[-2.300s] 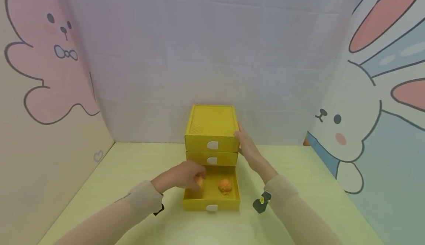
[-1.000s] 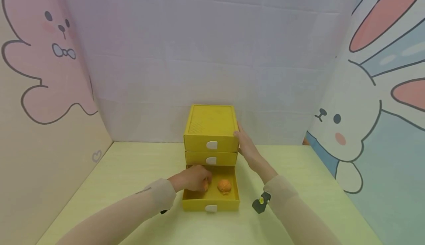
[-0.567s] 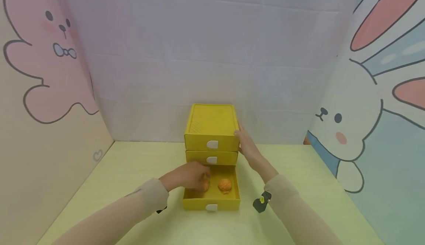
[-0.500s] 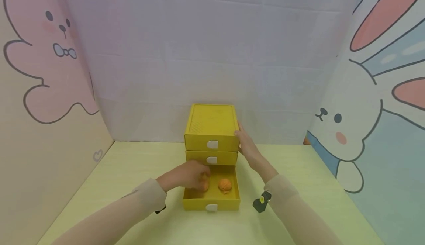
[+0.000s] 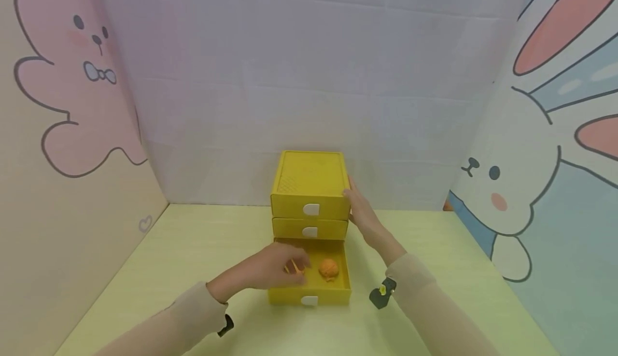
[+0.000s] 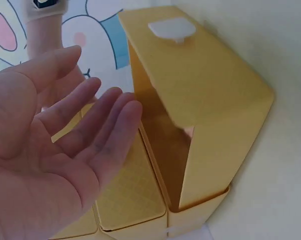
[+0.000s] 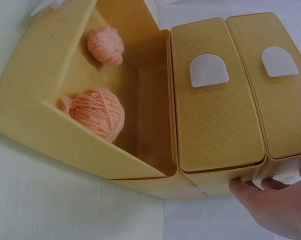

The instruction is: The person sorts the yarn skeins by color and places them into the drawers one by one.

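A yellow cabinet (image 5: 311, 173) of three stacked drawers stands at the middle of the table, its bottom drawer (image 5: 285, 295) pulled out. Inside lie two orange yarn balls: the right one (image 5: 329, 268) shows fully, while the left one (image 7: 105, 45) is partly covered by my left hand in the head view. That left hand (image 5: 270, 267) hovers over the drawer's left side, fingers loosely spread; the left wrist view shows nothing held in its palm. My right hand (image 5: 361, 211) rests against the cabinet's right side near the top, its thumb by the front edge.
White tabs (image 5: 310, 232) mark the drawer fronts; the top and middle drawers are closed. The pale green table (image 5: 212, 238) extends on both sides. A white sheet (image 5: 309, 77) hangs behind the cabinet, with cartoon-printed panels (image 5: 512, 184) at left and right.
My left hand has let go of the left yarn ball in the drawer, spreading its fingers and drawing back slightly toward the front left. The right hand has kept its place on the cabinet.
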`<state>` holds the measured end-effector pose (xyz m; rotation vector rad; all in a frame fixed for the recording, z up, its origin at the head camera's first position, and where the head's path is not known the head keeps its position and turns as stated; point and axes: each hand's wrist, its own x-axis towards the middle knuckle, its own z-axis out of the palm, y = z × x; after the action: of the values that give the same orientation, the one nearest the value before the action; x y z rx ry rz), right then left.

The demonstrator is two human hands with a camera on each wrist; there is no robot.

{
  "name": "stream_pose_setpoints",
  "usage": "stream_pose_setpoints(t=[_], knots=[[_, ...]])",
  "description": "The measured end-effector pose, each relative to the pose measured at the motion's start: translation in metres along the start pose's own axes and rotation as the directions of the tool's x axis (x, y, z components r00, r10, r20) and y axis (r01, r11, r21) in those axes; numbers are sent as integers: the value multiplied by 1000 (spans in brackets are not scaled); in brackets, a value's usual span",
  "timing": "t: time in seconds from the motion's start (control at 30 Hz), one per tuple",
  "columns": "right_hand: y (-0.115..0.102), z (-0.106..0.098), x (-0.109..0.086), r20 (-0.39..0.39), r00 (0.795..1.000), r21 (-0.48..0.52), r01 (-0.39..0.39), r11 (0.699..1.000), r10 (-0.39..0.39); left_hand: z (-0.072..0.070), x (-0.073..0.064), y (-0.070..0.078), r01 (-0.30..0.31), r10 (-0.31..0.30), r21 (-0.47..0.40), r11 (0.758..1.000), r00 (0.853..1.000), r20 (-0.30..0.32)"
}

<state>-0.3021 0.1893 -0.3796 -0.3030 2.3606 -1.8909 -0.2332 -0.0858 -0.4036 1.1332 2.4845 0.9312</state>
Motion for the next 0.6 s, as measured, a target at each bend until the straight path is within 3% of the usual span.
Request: stream_pose_setpoints(t=[0.17,0.33,0.43,0.5,0.6], knots=[[0,0,0,-2,1000,-1,-3,1000,3,9,-14,6,0,-1,-159,987,1000,-3],[1,0,1,-7,1000,-3,3,1000,-3,21,-26,10,-11,3,-256,967,999,-33],[1,0,1,-13,1000,2,4,1000,-4,30,-32,11,23,-29,-319,947,1000,-12],[1,1,1,-13,1000,7,2,1000,-2,36,-36,10,70,-62,-403,912,998,32],[0,1,1,-11,1000,10,-1,1000,1,45,-41,7,162,-109,-562,811,986,127]])
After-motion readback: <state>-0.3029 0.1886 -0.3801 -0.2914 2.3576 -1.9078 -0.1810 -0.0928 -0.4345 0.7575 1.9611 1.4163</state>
